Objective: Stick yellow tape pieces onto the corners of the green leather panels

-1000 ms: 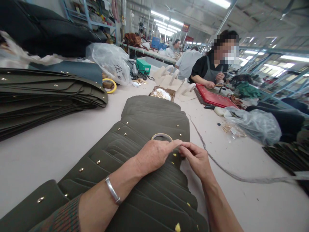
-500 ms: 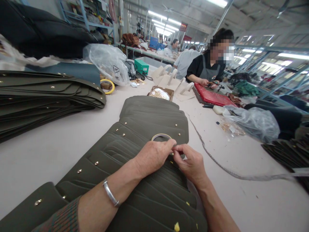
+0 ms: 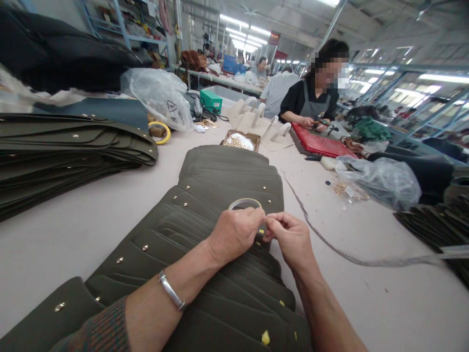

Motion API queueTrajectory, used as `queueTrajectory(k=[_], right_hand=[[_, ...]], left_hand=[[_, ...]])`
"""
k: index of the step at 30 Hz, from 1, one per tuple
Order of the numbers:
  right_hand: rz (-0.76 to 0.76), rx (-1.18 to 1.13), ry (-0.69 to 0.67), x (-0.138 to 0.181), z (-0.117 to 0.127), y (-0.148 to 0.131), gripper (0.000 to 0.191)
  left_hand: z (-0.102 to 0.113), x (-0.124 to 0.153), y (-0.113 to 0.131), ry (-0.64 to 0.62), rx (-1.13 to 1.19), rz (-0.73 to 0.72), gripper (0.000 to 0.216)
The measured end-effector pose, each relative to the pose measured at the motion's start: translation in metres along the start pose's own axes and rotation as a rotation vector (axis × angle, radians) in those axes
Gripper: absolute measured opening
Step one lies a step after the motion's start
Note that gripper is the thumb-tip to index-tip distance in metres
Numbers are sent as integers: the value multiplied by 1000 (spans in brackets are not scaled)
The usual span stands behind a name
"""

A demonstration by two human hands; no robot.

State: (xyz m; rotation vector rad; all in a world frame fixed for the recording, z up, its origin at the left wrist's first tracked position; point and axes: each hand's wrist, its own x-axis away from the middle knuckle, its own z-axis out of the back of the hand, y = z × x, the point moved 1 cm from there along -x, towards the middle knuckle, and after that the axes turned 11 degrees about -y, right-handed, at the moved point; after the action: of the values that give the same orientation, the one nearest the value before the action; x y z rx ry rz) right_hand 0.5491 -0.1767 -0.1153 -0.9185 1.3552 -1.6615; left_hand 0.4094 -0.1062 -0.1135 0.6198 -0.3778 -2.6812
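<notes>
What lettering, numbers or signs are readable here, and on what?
No words or numbers are readable.
Clear crinkled plastic bag: dark triangular symbol; any character inside is too blurred.
Red rectangular hanging sign: too small to read.
Olive-green flat panels with gold-coloured studs: no lettering visible.

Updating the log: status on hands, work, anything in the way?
Left hand, right hand: fingertips close together, any held piece indiscernible. Overlapping flat olive-green panels beneath. Thin yellow-edged ring partly hidden by left hand; no obstruction seen.
</notes>
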Motion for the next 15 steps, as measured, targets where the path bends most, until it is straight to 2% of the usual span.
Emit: queueTrajectory(k=[4,8,11,15], right_hand=[[-106,-30,94,-10,26,16,27],[-157,-21,7,-15,43,31,30],[-177,-17,-76,-17,43,38,28],[-168,30,-108,-19,42,40,26]], left_hand=[[-2,-1,5,-96,17,29,17],[-4,-5,-4,-260,-74,188,9],[-6,-6,-10,-321,-99,196,15],[-6,-7,-12,-346,-134,183,17]])
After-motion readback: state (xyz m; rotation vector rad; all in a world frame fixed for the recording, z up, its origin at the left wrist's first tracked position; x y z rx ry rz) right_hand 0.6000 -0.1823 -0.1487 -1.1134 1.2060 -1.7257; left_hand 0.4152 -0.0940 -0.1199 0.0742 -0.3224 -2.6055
